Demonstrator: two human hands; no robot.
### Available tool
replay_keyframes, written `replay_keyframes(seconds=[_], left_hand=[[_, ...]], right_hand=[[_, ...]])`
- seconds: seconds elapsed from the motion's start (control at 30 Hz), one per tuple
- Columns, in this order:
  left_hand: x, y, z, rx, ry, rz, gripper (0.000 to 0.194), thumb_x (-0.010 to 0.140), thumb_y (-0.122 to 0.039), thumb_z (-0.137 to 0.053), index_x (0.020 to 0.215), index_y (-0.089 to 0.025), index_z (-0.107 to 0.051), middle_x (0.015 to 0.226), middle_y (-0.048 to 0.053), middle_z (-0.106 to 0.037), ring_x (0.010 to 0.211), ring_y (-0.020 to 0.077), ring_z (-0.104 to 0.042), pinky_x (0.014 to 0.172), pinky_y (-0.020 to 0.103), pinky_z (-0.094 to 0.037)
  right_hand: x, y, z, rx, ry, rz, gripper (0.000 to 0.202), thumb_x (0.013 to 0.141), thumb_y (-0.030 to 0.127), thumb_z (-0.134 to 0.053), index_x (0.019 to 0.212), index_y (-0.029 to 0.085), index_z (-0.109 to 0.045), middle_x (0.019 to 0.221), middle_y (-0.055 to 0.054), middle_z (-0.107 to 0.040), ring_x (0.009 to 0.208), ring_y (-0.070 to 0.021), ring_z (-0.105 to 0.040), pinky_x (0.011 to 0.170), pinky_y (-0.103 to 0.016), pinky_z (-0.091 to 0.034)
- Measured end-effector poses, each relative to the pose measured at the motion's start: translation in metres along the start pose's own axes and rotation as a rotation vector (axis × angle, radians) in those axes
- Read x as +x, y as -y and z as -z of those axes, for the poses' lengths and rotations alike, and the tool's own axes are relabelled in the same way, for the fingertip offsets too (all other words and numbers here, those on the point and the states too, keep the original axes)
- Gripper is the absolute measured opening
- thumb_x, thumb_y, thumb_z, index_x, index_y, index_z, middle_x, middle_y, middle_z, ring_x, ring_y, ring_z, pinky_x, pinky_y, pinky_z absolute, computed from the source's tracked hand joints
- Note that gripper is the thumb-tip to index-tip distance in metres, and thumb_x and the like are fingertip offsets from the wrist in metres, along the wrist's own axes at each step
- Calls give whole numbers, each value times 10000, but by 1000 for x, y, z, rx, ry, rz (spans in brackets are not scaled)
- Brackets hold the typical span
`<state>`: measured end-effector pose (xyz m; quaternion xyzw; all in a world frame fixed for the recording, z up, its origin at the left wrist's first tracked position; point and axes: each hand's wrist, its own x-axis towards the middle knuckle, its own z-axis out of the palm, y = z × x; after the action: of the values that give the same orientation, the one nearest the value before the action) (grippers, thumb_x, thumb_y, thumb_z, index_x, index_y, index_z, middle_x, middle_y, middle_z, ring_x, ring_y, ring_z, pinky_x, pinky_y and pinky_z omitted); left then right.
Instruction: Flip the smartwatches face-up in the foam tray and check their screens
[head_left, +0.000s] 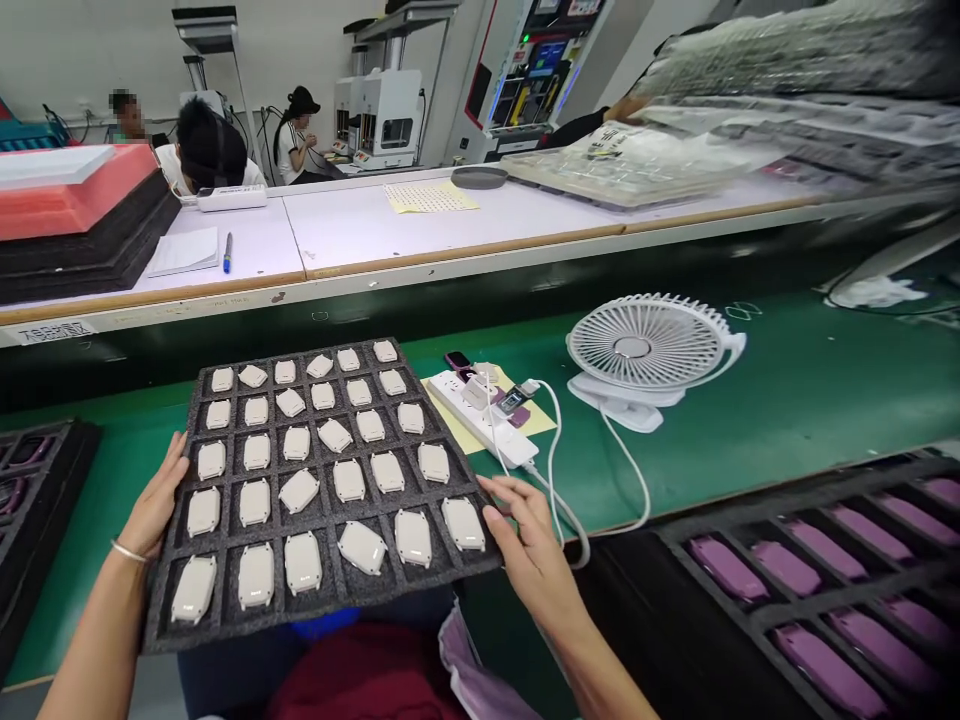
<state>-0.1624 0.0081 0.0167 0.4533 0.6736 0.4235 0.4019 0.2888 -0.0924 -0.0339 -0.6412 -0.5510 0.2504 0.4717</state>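
Note:
Between my hands is a dark grey foam tray, tilted toward me over my lap and the green bench's front edge. Its compartments hold several off-white watch-shaped cases, some straight and some turned askew. My left hand grips the tray's left side, with a bangle on the wrist. On the right side, my right hand holds the tray near its front corner, thumb on top. The fingers under the tray are hidden.
Right of the tray are a white power strip with cables and a white fan. A foam tray of purple cases lies at right; another dark tray is at left. Behind is a raised shelf; people sit beyond.

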Motion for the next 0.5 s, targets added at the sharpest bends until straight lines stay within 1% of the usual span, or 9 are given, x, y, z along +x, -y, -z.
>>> replay_keyframes(seconds=[0.07,0.1,0.17,0.23,0.37,0.43,0.5], left_hand=[[-4,3,-1,-116,-4,91,752,940,-593,-439,1568,-198,-309,1643,40,-274,1509,256,-260,1241,371,-234],[-8,4,-1,-158,-7,113,765,946,-616,-411,1576,-201,-284,1640,44,-285,1499,256,-288,1234,371,-259],[-17,6,-2,-189,3,126,792,938,-648,-406,1585,-217,-255,1643,36,-275,1491,256,-306,1226,360,-285],[-29,10,0,-136,7,113,820,923,-692,-389,1588,-234,-246,1645,27,-264,1499,266,-280,1229,367,-277],[-49,25,7,123,-50,101,849,903,-768,-296,1582,-259,-272,1644,6,-258,1529,277,-171,1262,434,-138],[-50,30,13,234,-54,72,877,901,-783,-246,1586,-235,-260,1647,16,-253,1535,271,-156,1268,447,-106],[-48,31,22,344,-49,-7,875,912,-771,-207,1582,-212,-270,1643,29,-276,1527,263,-204,1271,440,-128]], right_hand=[[6,0,-1,115,100,-53,539,968,597,-491,1409,296,-566,1510,-79,-465,1426,-287,-391,1213,-491,-280],[10,1,-1,167,160,-73,576,975,609,-471,1456,294,-518,1543,-66,-438,1453,-276,-353,1229,-481,-245],[13,4,-2,230,224,-80,609,1000,620,-407,1498,274,-468,1551,-62,-439,1466,-259,-337,1242,-476,-207],[9,3,-3,230,200,-53,604,1020,607,-359,1487,247,-487,1532,-72,-465,1452,-256,-364,1242,-483,-209],[-7,-4,-3,165,100,17,580,1049,559,-294,1416,211,-577,1454,-105,-551,1383,-276,-467,1202,-506,-306],[-12,-5,1,121,74,74,606,1055,556,-243,1381,202,-611,1410,-119,-590,1346,-290,-508,1166,-514,-363],[-12,-3,10,66,71,152,639,1055,559,-189,1345,206,-636,1376,-122,-616,1310,-299,-542,1122,-511,-419]])
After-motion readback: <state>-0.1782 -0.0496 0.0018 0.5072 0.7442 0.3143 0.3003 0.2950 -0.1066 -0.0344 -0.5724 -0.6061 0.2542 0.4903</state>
